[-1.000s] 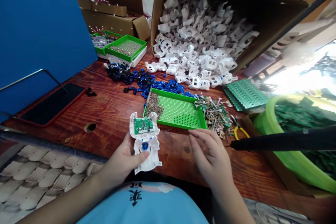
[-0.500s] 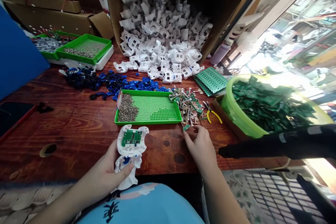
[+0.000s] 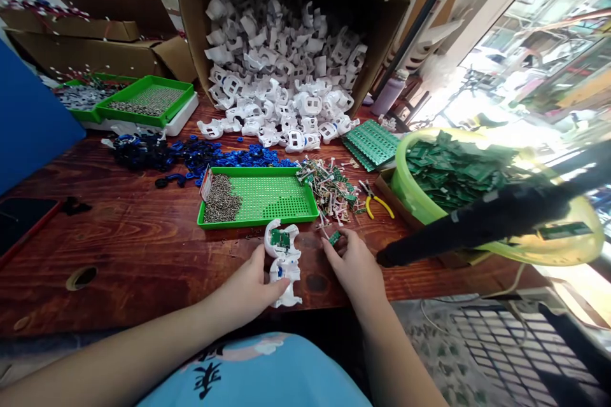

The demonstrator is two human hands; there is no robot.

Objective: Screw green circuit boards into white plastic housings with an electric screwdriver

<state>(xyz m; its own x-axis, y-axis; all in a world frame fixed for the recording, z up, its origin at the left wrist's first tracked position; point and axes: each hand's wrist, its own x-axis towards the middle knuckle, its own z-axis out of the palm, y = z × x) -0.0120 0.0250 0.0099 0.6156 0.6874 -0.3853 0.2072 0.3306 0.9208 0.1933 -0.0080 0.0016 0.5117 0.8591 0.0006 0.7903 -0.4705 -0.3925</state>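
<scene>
My left hand (image 3: 252,283) grips a pair of white plastic shells (image 3: 285,270) near the table's front edge. A green circuit board (image 3: 279,239) sits in the upper shell, and a bit of blue shows in the lower one. My right hand (image 3: 351,261) pinches a small green board (image 3: 335,238) with thin leads, just in front of the pile of small boards with wires (image 3: 333,189). Behind both hands lies a green tray (image 3: 258,224), with small metal screws or springs (image 3: 221,200) heaped at its left end.
Yellow-handled pliers (image 3: 379,203) lie right of the wire pile. A yellow-green tub (image 3: 403,187) of green boards stands at the right, with a black bar (image 3: 458,229) before it. Behind are blue parts (image 3: 248,158) and a cardboard box (image 3: 191,25) of white shells.
My left hand has moved right with the white shells, closer to my right hand. The small green board in my right hand has come slightly nearer me, away from the pile. The view has shifted slightly.
</scene>
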